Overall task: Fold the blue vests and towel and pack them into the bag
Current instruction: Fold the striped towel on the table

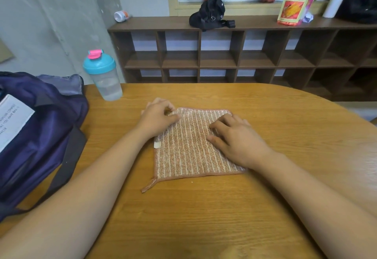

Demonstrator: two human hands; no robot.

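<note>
A small striped orange-and-cream towel (187, 152) lies flat in the middle of the wooden table (204, 218), with a hanging loop at its near left corner. My left hand (158, 119) pinches the towel's far left corner with curled fingers. My right hand (234, 136) rests on the towel's right half, fingers bent and pressing down. A purple bag (40, 136) with a white label sits at the table's left edge, its top open. No blue vests are in view.
A clear shaker bottle (104, 77) with a teal lid and pink cap stands behind the bag near the table's far edge. Beyond the table is a brown cubby shelf (224, 54) with a black pouch (210, 13), a snack packet (292, 6) and plants.
</note>
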